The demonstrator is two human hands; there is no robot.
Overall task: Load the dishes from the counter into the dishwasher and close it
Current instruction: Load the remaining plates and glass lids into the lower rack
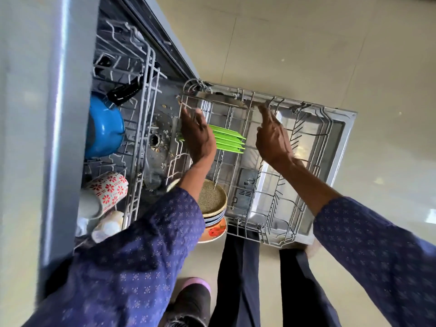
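Head view: green plates point(230, 141) between left hand point(197, 134), right hand point(273, 138).

The lower rack point(264, 182) sits pulled out over the open dishwasher door point(339, 147). Green plates point(230, 141) stand on edge near its far-left corner. Stacked plates point(213, 208) lean at its near-left corner. The upper rack point(141, 128) inside the machine carries a blue pot point(103, 128) at the middle and flowered mugs point(109, 188) toward its near end.

Loose blue sleeves point(141, 244) with small pale flower print, dark trousers point(238, 279), dark slipper point(193, 300).
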